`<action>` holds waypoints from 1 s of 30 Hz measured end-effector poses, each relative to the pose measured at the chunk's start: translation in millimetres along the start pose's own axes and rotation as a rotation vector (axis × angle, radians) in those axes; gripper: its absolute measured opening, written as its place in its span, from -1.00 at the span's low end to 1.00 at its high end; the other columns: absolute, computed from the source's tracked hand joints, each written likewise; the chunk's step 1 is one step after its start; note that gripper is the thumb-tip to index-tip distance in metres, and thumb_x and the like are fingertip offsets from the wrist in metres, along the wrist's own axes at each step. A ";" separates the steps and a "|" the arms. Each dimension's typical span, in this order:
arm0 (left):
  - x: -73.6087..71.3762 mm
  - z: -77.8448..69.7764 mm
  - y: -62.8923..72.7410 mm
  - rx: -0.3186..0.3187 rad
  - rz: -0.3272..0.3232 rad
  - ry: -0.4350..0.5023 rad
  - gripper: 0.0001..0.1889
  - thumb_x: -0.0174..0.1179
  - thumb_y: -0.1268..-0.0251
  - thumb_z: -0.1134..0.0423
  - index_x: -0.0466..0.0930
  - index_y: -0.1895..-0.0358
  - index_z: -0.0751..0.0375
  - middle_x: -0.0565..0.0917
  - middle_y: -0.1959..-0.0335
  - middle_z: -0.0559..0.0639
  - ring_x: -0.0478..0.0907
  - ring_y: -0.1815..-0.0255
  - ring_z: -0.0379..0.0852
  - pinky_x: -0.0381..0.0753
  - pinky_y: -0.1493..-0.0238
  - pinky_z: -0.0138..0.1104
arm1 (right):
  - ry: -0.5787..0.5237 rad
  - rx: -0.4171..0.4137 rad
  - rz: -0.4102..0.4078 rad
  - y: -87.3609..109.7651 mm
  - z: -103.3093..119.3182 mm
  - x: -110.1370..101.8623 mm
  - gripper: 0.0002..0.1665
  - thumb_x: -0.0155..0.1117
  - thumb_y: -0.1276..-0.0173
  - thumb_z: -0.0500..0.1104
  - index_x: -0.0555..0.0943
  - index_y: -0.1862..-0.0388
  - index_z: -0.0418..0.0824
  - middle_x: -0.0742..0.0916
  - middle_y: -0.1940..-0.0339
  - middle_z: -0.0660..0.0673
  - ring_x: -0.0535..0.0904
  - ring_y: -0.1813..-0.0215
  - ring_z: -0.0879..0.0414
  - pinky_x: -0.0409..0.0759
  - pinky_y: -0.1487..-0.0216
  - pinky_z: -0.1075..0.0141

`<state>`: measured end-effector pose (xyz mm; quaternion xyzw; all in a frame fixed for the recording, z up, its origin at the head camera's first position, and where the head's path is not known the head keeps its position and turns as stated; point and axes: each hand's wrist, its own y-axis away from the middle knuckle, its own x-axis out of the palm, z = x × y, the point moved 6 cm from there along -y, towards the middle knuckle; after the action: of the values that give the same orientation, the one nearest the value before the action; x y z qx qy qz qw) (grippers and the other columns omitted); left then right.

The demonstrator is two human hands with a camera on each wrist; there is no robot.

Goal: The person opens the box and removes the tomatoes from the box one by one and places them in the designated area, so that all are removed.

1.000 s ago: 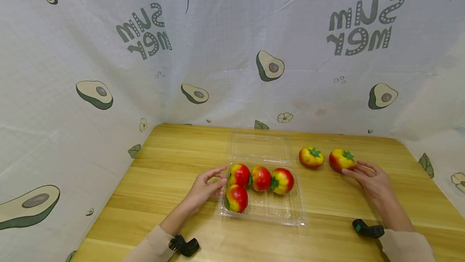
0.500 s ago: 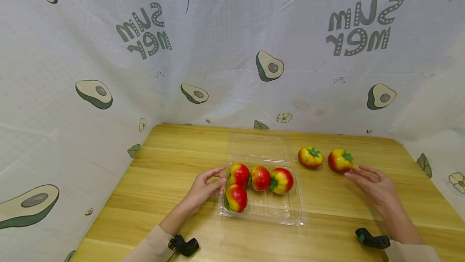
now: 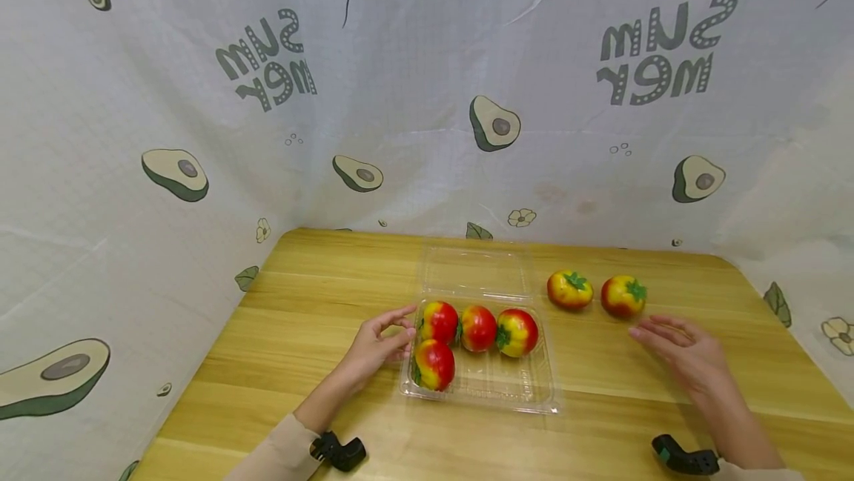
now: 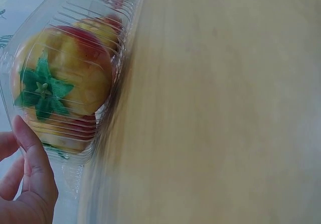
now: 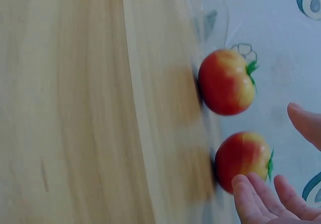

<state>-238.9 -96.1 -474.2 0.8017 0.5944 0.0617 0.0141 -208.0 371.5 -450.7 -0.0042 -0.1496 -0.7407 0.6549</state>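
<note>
A clear plastic clamshell box point(image 3: 490, 401) lies with its lid folded back, holding several red-and-yellow toy persimmons point(image 3: 435, 365) with green leaf caps. My left hand point(image 3: 369, 351) touches the box's left rim with fingertips and thumb; in the left wrist view the thumb lies against the clear wall. To the right of the box, one toy persimmon point(image 3: 569, 290) sits on the table, and another toy persimmon point(image 3: 622, 296) stands beside it. My right hand point(image 3: 690, 355) is just in front of that second fruit, fingers loosely extended and holding nothing.
The box's transparent lid point(image 3: 477, 271) lies flat toward the back of the wooden table point(image 3: 300, 303). A pale curtain point(image 3: 427, 95) printed with avocados hangs behind and at the sides. Each wrist wears a black device point(image 3: 683, 457).
My right hand has let go of the rightmost persimmon and drawn back toward the front, leaving the fruit on the table. The left hand stays at the box's rim.
</note>
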 end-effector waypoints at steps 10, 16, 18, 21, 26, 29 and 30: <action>-0.3 0.5 -0.9 0.001 0.003 0.003 -0.49 0.24 -0.40 0.37 0.43 -0.39 0.28 0.49 0.06 0.10 0.58 0.47 -0.20 0.71 0.29 -0.40 | -0.116 -0.102 0.120 10.4 9.7 30.0 -0.60 0.19 -0.38 -0.53 0.66 0.06 -0.07 0.79 0.14 -0.01 0.71 0.05 0.21 0.67 0.05 0.39; -0.4 0.2 -0.6 0.003 0.003 -0.007 -0.50 0.23 -0.41 0.36 0.44 -0.39 0.27 0.49 0.06 0.10 0.59 0.47 -0.19 0.71 0.29 -0.40 | -0.128 -0.198 0.175 13.8 16.5 51.6 -0.59 0.19 -0.34 -0.59 0.68 0.04 -0.16 0.78 0.10 -0.07 0.72 0.03 0.14 0.68 0.03 0.31; -0.4 0.5 -0.8 0.002 0.002 -0.006 -0.50 0.23 -0.41 0.36 0.44 -0.39 0.27 0.49 0.06 0.10 0.59 0.47 -0.19 0.71 0.29 -0.40 | -0.062 -0.212 0.170 14.8 18.1 58.4 -0.58 0.22 -0.33 -0.57 0.67 0.02 -0.13 0.78 0.09 -0.03 0.71 0.02 0.17 0.67 0.03 0.35; -0.5 1.0 -1.2 0.004 0.002 -0.007 -0.50 0.24 -0.41 0.36 0.44 -0.39 0.28 0.49 0.06 0.11 0.58 0.47 -0.19 0.71 0.30 -0.40 | 0.022 -0.206 0.170 16.7 19.6 68.3 -0.58 0.26 -0.34 -0.52 0.65 -0.02 -0.09 0.77 0.07 0.02 0.70 0.01 0.21 0.66 0.03 0.37; -0.5 1.6 -1.7 0.010 0.004 -0.011 -0.50 0.24 -0.41 0.35 0.44 -0.39 0.28 0.49 0.07 0.10 0.59 0.47 -0.19 0.71 0.29 -0.40 | 0.123 -0.218 0.213 22.0 21.9 88.2 -0.60 0.26 -0.37 -0.48 0.61 -0.09 -0.13 0.76 0.03 0.04 0.69 0.00 0.21 0.66 0.01 0.37; -0.7 2.4 -1.8 0.006 0.004 -0.008 -0.50 0.24 -0.41 0.36 0.44 -0.39 0.28 0.49 0.07 0.10 0.59 0.47 -0.20 0.71 0.29 -0.39 | 0.156 -0.244 0.240 25.1 24.3 100.4 -0.61 0.26 -0.37 -0.47 0.59 -0.11 -0.17 0.75 0.01 0.04 0.69 -0.01 0.21 0.67 0.02 0.36; -0.7 2.6 -1.8 0.005 0.004 -0.007 -0.50 0.24 -0.41 0.36 0.44 -0.39 0.28 0.49 0.07 0.10 0.59 0.47 -0.20 0.71 0.29 -0.39 | 0.159 -0.250 0.250 26.3 25.1 104.1 -0.61 0.26 -0.37 -0.47 0.59 -0.11 -0.17 0.75 0.01 0.03 0.69 -0.02 0.20 0.67 0.02 0.35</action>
<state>-240.6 -96.2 -477.0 0.8031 0.5929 0.0572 0.0140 -202.0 273.8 -400.0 -0.0453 -0.0026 -0.6644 0.7460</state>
